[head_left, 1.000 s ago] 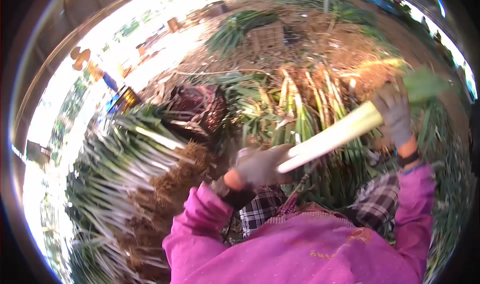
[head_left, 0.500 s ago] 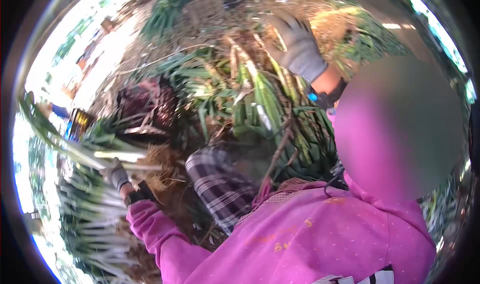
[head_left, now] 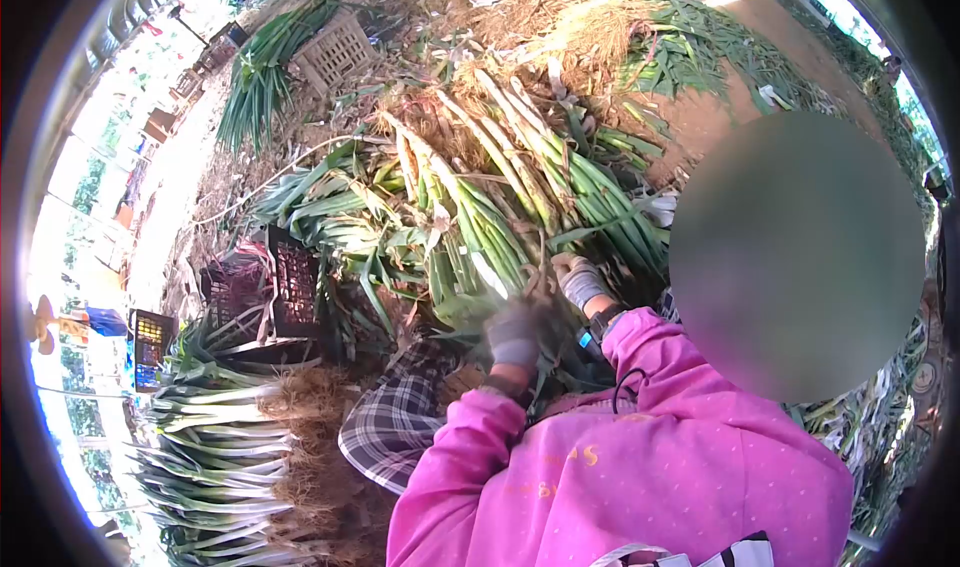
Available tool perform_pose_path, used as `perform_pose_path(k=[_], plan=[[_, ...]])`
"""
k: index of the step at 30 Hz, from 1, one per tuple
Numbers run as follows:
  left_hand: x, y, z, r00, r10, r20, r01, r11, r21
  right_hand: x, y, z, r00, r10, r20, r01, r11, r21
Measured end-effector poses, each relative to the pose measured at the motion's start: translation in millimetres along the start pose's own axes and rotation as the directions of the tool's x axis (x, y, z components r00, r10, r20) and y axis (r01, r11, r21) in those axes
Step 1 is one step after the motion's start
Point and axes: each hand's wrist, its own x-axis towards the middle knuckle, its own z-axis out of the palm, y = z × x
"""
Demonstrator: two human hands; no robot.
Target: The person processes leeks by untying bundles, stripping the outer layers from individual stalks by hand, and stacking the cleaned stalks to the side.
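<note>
- The left hand (head_left: 515, 339), in a grey glove, is blurring above the person's lap, so whether it is gripping anything, I cannot tell
- The right hand (head_left: 580, 279), also gloved, is curling its fingers narrowly beside some brown leaves (head_left: 544, 272), just ahead and right of the left hand; whether it is pinching them, I cannot tell
- A dark band (head_left: 604, 317) with a blue patch is circling the wrist behind the right hand's grip
- The untrimmed leeks (head_left: 490, 222) are lying in a loose pile directly ahead of both hands, their nearest leaves reaching close to the fingers
- The row of leeks (head_left: 225, 422) with pale stems is resting well left of the left hand, its roots (head_left: 305, 447) facing the plaid-covered knee (head_left: 395, 422)
- Dark crates (head_left: 296, 282) are standing left of both hands, beyond that knee
- A pale crate (head_left: 336, 52) is sitting far ahead and left of the grip
</note>
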Motion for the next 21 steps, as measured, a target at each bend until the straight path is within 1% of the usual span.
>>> perform_pose_path(k=[1,2,4,5,7,9,10,11,12,13,15,16,17,19,20,21], plan=[[1.8,-6.8,-8.2,0.999,-0.031,-0.015,0.027,0.982,-0.189,6.9,-9.5,-5.0,0.999,-0.047,-0.020,0.047,0.999,0.015],[0.4,-18.3,-16.7,0.998,-0.065,-0.024,0.052,0.927,-0.372,14.2,-19.8,-8.0,0.995,-0.093,-0.038,0.094,0.995,0.030],[-10.8,-35.0,-41.3,0.971,-0.236,-0.035,0.198,0.877,-0.437,34.0,-37.6,1.1,0.975,-0.212,-0.069,0.216,0.975,0.059],[-16.4,-43.3,-53.8,0.947,-0.319,-0.040,0.264,0.840,-0.474,47.2,-47.8,10.7,0.902,-0.403,-0.151,0.426,0.889,0.169],[-13.4,-57.1,-73.9,0.986,-0.154,-0.059,0.124,0.928,-0.351,70.7,-70.0,36.4,0.904,-0.416,-0.101,0.425,0.899,0.100],[16.4,-92.2,-39.4,0.978,-0.166,-0.127,0.051,0.779,-0.625,92.4,-95.1,57.9,0.913,-0.406,-0.049,0.409,0.906,0.108],[23.1,-94.1,-44.4,0.982,-0.141,-0.130,0.029,0.778,-0.627,102.3,-102.7,67.4,0.908,-0.417,-0.030,0.418,0.907,0.053],[30.2,-96.8,-48.2,0.984,-0.116,-0.132,0.006,0.776,-0.630,115.8,-103.7,81.5,0.886,-0.464,-0.014,0.464,0.882,0.079],[22.2,-76.9,-85.4,0.993,-0.067,-0.099,0.007,0.858,-0.514,124.7,-111.0,87.1,0.918,-0.387,0.092,0.395,0.914,-0.098],[22.1,-75.5,-94.5,0.996,-0.054,-0.078,0.007,0.864,-0.504,132.0,-119.3,92.6,0.940,-0.289,0.180,0.330,0.902,-0.278],[22.1,-72.6,-112.8,0.999,-0.026,-0.036,0.006,0.876,-0.483,141.4,-130.0,110.2,0.967,-0.228,0.118,0.257,0.856,-0.449],[23.4,-75.0,-108.5,0.999,-0.022,-0.030,0.002,0.833,-0.554,142.8,-130.4,115.4,0.977,-0.196,0.085,0.211,0.820,-0.531],[23.9,-77.7,-103.8,0.999,-0.021,-0.024,0.002,0.781,-0.624,145.1,-128.7,118.0,0.984,-0.129,0.123,0.175,0.831,-0.529],[27.3,-88.5,-95.3,0.999,-0.047,-0.015,0.024,0.743,-0.669,147.8,-141.6,105.3,0.980,0.001,0.197,0.105,0.844,-0.526],[27.8,-93.0,-90.5,0.998,-0.057,-0.008,0.035,0.722,-0.691,145.4,-148.5,87.8,0.948,0.063,0.312,0.117,0.842,-0.526],[27.5,-94.2,-86.5,0.998,-0.065,-0.001,0.045,0.698,-0.715,141.0,-148.3,76.5,0.937,0.095,0.337,0.090,0.865,-0.493]])
